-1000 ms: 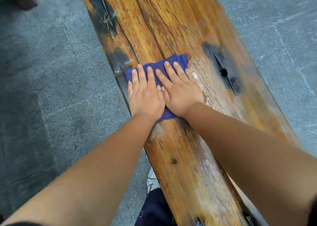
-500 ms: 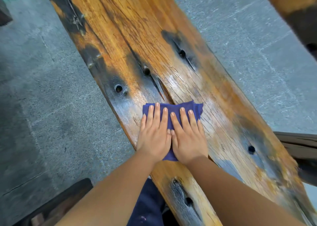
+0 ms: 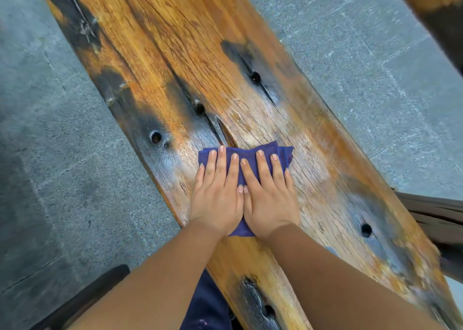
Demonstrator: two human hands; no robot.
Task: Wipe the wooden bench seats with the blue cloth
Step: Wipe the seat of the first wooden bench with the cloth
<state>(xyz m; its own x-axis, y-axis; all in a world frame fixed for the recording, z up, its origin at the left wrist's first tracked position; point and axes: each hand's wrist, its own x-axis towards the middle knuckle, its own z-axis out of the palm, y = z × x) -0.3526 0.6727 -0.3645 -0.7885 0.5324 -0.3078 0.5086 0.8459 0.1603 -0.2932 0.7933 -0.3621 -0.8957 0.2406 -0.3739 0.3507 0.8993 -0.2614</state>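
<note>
Your left hand (image 3: 216,199) & right hand (image 3: 269,199) press flat, fingers straight, on blue cloth (image 3: 280,152) atop table (image 3: 175,41).

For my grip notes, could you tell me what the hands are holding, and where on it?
Nothing is gripped. The left hand and right hand press flat, fingers straight, on the middle of the cloth, pinning it to the bench.

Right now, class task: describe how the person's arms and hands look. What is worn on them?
Both forearms are bare, with no sleeves in view. The left hand and right hand wear no gloves, and no rings, watch or bracelets show. The nails are short and unpainted. The only clothing visible is dark navy fabric below, between the arms.
</note>
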